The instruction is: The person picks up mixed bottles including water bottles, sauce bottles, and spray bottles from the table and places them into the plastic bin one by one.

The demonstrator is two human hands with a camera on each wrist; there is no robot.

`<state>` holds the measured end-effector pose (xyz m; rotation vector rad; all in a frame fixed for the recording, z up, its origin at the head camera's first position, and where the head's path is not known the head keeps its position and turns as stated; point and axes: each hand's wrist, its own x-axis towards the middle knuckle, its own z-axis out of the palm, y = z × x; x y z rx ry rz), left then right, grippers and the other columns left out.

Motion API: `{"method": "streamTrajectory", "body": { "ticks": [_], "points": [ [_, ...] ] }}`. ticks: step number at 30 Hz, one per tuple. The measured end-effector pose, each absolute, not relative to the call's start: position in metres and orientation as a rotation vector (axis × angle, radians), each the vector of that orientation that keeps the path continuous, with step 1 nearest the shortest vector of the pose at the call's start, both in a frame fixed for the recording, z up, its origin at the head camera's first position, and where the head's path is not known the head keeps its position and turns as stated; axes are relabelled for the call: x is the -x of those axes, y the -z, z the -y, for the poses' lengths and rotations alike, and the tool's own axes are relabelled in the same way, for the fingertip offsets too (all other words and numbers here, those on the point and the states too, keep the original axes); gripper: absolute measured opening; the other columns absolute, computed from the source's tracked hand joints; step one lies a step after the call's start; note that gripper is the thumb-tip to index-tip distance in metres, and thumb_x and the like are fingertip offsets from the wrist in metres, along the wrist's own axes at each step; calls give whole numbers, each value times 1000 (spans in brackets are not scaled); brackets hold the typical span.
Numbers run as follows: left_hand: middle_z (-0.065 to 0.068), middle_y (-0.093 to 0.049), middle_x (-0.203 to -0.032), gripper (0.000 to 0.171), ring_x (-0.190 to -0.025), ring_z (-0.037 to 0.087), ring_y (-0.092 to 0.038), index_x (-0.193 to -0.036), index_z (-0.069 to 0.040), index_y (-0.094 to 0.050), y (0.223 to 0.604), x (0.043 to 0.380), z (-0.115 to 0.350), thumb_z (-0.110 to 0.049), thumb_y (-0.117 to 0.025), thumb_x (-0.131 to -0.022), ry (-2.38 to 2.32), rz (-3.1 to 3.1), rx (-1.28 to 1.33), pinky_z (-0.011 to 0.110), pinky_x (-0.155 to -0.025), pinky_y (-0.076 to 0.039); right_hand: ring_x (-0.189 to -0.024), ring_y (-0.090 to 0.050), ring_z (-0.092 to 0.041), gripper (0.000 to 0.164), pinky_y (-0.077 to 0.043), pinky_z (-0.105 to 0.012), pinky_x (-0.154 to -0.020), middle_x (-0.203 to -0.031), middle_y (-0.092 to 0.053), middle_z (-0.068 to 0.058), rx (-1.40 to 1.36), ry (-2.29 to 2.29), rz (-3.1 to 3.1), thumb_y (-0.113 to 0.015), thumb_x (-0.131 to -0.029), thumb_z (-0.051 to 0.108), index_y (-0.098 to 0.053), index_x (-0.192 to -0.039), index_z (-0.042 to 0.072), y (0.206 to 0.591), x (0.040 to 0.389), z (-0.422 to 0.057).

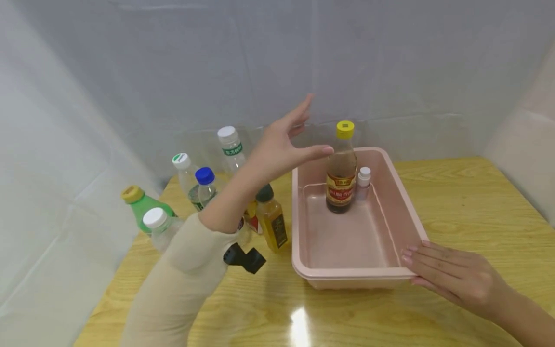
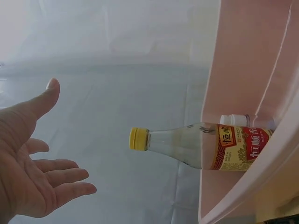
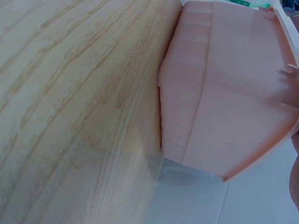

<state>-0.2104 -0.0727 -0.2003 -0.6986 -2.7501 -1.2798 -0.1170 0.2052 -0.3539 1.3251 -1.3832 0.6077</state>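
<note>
Two items stand upright in the far part of the pink tub [image 1: 355,274]: a yellow-capped bottle [image 1: 341,188] and, just right of it, a small white-capped container [image 1: 363,179]. Left hand [image 1: 282,147]: grip spread, thumb well apart from the fingers, nothing held, positioned left of the yellow-capped bottle. Right hand [image 1: 459,277]: fingers straight and together, resting on the tub's near right corner. Progress is judged early, with most items outside the tub. Apparently outstanding, on the table [image 1: 468,202] to the left: the amber bottle [image 1: 270,224], closest to the tub, the blue-capped bottle [image 1: 206,187], the green bottle [image 1: 149,208] and several clear white-capped bottles [image 1: 186,171]; one red item [image 1: 255,221] is largely hidden, its kind undetermined
</note>
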Motion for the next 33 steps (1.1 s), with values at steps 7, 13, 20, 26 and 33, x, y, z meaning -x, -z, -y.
{"method": "streamTrajectory", "body": {
  "ticks": [7, 13, 20, 26, 33],
  "points": [
    [-5, -32, -152, 92, -136, 12, -36, -149, -41, -16, 204, 192, 92, -39, -76, -79, 1358, 2675, 705, 36, -108, -39, -100, -68, -21, 24, -51, -29, -94, -97, -71, -17, -1324, -603, 1389, -63, -91, 16, -72, -99, -5, 353, 117, -205],
    [-8, -29, -153, 91, -137, 9, -34, -150, -38, -17, 213, 183, 107, -34, -76, -80, 1427, 2625, 720, 38, -111, -35, -100, -67, -21, 24, -51, -29, -94, -97, -71, -17, -1322, -592, 1387, -63, -91, 16, -72, -99, -5, 353, 116, -205],
    [-8, -30, -152, 88, -137, 13, -35, -147, -42, -21, 223, 177, 122, -31, -76, -79, 1490, 2601, 659, 37, -110, -37, -99, -68, -21, 24, -51, -30, -94, -96, -72, -17, -1315, -582, 1388, -62, -91, 16, -73, -98, -4, 354, 116, -204],
    [-10, -29, -152, 86, -138, 12, -33, -148, -40, -22, 236, 175, 135, -34, -75, -80, 1480, 2631, 611, 40, -110, -36, -98, -68, -22, 24, -52, -30, -93, -95, -72, -17, -1312, -594, 1377, -63, -91, 16, -73, -97, -4, 355, 117, -203],
    [-14, -28, -152, 84, -137, 7, -31, -146, -42, -23, 251, 174, 147, -38, -74, -80, 1491, 2652, 556, 37, -109, -37, -99, -68, -21, 25, -51, -29, -95, -95, -72, -15, -1297, -563, 1409, -63, -91, 19, -73, -97, -3, 358, 114, -205]
  ]
}}
